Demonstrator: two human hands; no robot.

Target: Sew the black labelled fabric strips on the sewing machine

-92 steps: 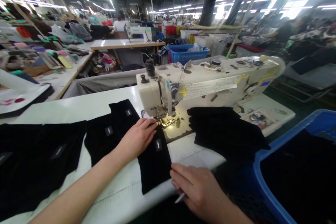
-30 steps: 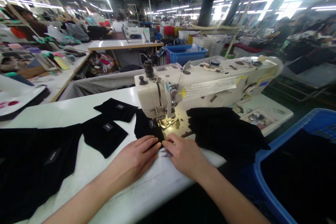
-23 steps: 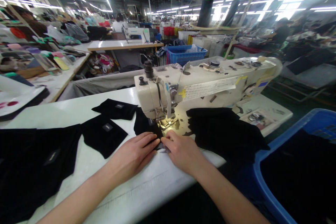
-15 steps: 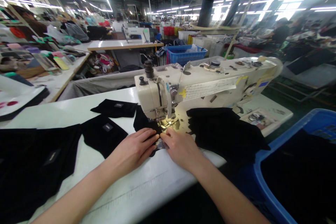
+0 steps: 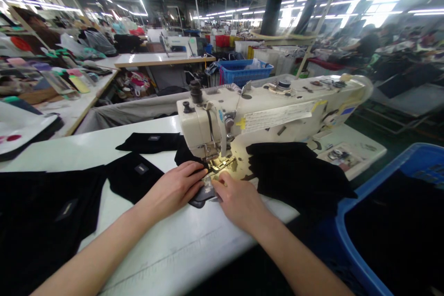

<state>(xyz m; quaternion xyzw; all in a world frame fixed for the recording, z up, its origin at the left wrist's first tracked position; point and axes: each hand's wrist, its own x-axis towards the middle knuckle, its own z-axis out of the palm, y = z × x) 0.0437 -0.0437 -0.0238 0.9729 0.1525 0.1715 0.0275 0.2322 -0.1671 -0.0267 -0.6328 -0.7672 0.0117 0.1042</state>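
Observation:
A white sewing machine stands on the pale table, its lit needle area right in front of my hands. A piece of black fabric lies at the left of the needle, partly under the machine head. My left hand rests on its near edge, fingers stretched out together and lying flat. Just right of the needle plate, my right hand has thumb and forefinger pinched together. What that pinch holds, if anything, is hidden. The metal presser foot area sits just beyond both hands.
Black fabric pieces with small labels lie left, one farther back and a larger stack nearby. More black fabric lies under the machine arm. A blue basket holding dark cloth stands at the right.
My left hand has slid slightly away and left, opening a gap between my hands that bares the plate. The far black piece has shifted a little left. My right hand has barely moved.

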